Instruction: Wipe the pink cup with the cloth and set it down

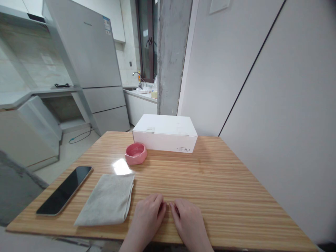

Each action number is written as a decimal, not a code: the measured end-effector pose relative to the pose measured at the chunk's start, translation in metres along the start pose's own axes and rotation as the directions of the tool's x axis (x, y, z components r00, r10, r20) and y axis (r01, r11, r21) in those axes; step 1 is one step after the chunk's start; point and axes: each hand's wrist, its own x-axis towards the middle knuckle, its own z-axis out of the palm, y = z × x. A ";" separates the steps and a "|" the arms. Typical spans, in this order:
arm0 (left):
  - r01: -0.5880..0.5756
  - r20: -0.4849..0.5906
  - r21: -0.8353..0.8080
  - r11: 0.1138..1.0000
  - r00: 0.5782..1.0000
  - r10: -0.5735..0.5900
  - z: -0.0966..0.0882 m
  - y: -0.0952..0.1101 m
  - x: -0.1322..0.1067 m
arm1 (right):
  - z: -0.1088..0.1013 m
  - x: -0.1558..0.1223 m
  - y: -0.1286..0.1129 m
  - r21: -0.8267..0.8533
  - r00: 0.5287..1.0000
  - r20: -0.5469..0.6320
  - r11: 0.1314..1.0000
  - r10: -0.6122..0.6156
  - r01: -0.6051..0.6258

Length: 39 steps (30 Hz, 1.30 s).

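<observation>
Both my hands rest on the wooden table (223,196) near its front edge, side by side with a small gap between them. My left hand (149,211) is loosely closed, fingers curled under, with nothing showing in it. Likewise curled and closed is my right hand (185,213), no object visible in its grip. Just left of my left hand lies a folded grey cloth (109,199). Beyond the cloth sits a pink bowl (135,154), and it looks empty inside.
A dark-screened phone (65,190) lies at the table's left side. At the far edge a white box (165,134) stands behind and right of the bowl. A white wall (283,115) runs along the right; a fridge (86,59) and sink counter are beyond.
</observation>
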 end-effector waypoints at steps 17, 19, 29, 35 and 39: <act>-0.018 -0.033 -0.003 1.000 0.999 0.017 0.002 0.000 -0.002 | -0.002 0.001 -0.002 -0.017 1.000 -0.017 1.000 -0.009 0.009; -0.032 -0.061 -0.009 0.999 0.998 0.031 0.005 0.001 -0.003 | -0.003 0.002 -0.002 -0.013 1.000 -0.006 1.000 -0.007 0.007; -0.105 -0.486 -0.216 0.971 0.874 -0.013 -0.083 -0.059 0.051 | 0.000 0.000 -0.001 -0.020 1.000 -0.026 1.000 -0.007 0.007; 0.184 -0.266 -0.527 0.830 0.892 -0.367 -0.067 -0.149 0.115 | 0.000 0.001 0.000 -0.023 0.998 -0.059 1.000 -0.016 0.015; 0.209 -0.170 -0.664 0.718 0.893 -0.417 -0.050 -0.164 0.122 | 0.000 0.001 0.000 -0.010 0.999 -0.042 1.000 -0.017 0.017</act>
